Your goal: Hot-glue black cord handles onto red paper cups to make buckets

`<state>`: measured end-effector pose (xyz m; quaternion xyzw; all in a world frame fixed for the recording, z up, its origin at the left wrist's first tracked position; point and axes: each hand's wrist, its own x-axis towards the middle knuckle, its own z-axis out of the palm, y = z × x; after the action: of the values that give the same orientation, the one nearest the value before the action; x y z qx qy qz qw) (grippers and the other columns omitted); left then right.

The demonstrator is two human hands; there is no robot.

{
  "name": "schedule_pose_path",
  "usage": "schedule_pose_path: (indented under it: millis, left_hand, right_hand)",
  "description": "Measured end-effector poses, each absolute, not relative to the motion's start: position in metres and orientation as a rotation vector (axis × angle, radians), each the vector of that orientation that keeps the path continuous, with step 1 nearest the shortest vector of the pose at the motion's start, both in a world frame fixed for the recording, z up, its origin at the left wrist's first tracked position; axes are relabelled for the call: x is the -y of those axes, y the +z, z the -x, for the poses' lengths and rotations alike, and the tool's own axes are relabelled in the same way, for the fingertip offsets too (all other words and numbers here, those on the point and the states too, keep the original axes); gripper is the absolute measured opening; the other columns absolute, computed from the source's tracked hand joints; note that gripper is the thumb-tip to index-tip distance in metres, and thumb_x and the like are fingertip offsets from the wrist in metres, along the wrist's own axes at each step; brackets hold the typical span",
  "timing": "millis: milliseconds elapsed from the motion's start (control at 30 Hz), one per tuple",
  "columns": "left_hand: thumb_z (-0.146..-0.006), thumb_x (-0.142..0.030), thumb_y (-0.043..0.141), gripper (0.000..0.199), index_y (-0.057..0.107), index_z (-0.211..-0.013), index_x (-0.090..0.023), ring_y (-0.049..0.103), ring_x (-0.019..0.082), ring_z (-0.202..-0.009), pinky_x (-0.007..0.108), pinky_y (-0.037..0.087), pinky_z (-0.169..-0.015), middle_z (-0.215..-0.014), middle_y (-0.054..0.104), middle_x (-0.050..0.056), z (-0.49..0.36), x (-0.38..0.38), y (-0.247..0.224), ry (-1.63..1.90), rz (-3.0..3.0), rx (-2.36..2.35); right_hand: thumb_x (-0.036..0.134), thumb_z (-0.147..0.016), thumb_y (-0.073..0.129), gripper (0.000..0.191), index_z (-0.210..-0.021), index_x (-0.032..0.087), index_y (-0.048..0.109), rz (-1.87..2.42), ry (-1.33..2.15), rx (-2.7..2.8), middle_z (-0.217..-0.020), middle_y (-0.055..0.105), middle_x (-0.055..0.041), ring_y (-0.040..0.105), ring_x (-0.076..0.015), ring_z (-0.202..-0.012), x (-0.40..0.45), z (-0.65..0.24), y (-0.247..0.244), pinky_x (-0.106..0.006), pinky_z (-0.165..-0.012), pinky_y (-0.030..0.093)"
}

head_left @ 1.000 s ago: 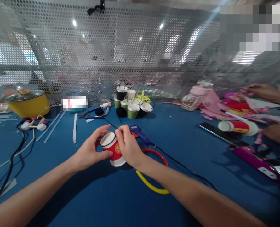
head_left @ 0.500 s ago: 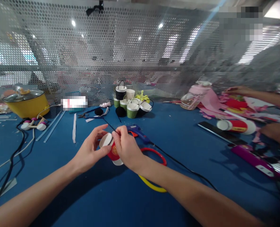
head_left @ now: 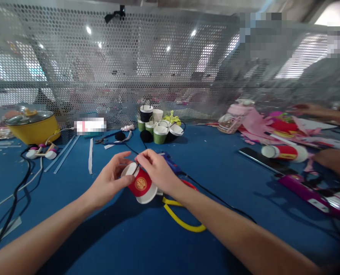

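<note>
A small paper cup with a red band and gold emblem (head_left: 141, 184) lies tilted in the grip of my left hand (head_left: 109, 181), whose thumb presses on its white end. Between the thumb and fingertips of my right hand (head_left: 158, 172) is a thin black cord (head_left: 135, 169), which runs over the cup's white end. Just behind the right hand is a blue glue gun (head_left: 172, 165), partly hidden. Scissors with red and yellow handles (head_left: 191, 229) lie under my right forearm.
Small green, black and white cups with cord handles (head_left: 160, 135) stand at the back before a perforated metal screen (head_left: 158, 68). A yellow pot (head_left: 33, 130) is at left, beside cables and strips. Toward the right are a phone (head_left: 258, 160), a red glue bottle (head_left: 287, 152) and another person's hands (head_left: 330, 162).
My right hand has shifted slightly up and turned, uncovering more of the red cup and its emblem. The left hand stays nearly in place. At right, the other person's far hand has moved rightward.
</note>
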<state>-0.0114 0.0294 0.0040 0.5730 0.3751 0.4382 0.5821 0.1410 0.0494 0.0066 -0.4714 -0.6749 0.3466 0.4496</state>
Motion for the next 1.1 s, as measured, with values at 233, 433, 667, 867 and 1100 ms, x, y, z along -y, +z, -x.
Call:
schedule_pose_path:
  millis: [233,433,667,867,1100]
  left_hand:
    - [-0.065,-0.016,0.064,0.041,0.047,-0.102,-0.02,0.049,0.022,-0.099,0.033,0.04,-0.079,-0.103,0.054,0.006,0.011,-0.022,0.01,0.937,-1.195,-0.796]
    - [-0.062,-0.015,0.067,0.042,0.048,-0.099,-0.019,0.05,0.02,-0.093,0.033,0.038,-0.078,-0.101,0.055,0.007,0.009,-0.018,0.016,0.821,-1.1,-0.697]
    - [-0.062,-0.012,0.067,0.047,0.047,-0.104,-0.019,0.049,0.02,-0.095,0.033,0.038,-0.08,-0.104,0.053,0.007,0.01,-0.019,0.016,0.751,-1.056,-0.635]
    - [-0.06,-0.01,0.068,0.053,0.049,-0.109,-0.021,0.049,0.02,-0.098,0.035,0.036,-0.085,-0.103,0.054,0.005,0.009,-0.012,0.018,0.691,-1.09,-0.547]
    - [-0.065,-0.011,0.068,0.08,0.031,-0.132,-0.032,0.049,0.02,-0.097,0.034,0.037,-0.082,-0.107,0.052,0.005,0.01,-0.007,0.019,0.776,-1.153,-0.486]
  right_hand:
    - [0.01,-0.079,0.048,0.016,-0.065,0.014,0.052,1.083,1.64,1.108,-0.062,0.059,-0.0004,0.054,-0.0076,-0.053,-0.087,-0.141,0.027,-0.02,-0.05,0.039]
    - [0.0,-0.079,0.044,0.018,-0.072,0.015,0.052,1.077,1.56,1.139,-0.056,0.058,0.0023,0.048,-0.0055,-0.044,-0.147,-0.128,0.044,-0.017,-0.044,0.037]
    - [0.002,-0.082,0.044,0.018,-0.076,0.016,0.054,0.994,1.274,1.347,-0.066,0.06,0.0032,0.048,-0.0039,-0.05,-0.184,-0.107,0.084,-0.014,-0.045,0.036]
    - [0.01,-0.083,0.048,0.018,-0.098,0.016,0.056,1.112,1.133,2.169,-0.071,0.066,-0.0002,0.056,-0.0079,-0.053,-0.151,-0.099,0.106,-0.017,-0.045,0.042]
    - [0.017,-0.084,0.05,0.016,-0.077,0.008,0.062,1.608,0.612,2.085,-0.079,0.065,-0.0117,0.061,-0.0162,-0.07,-0.124,-0.179,0.065,-0.025,-0.061,0.046]
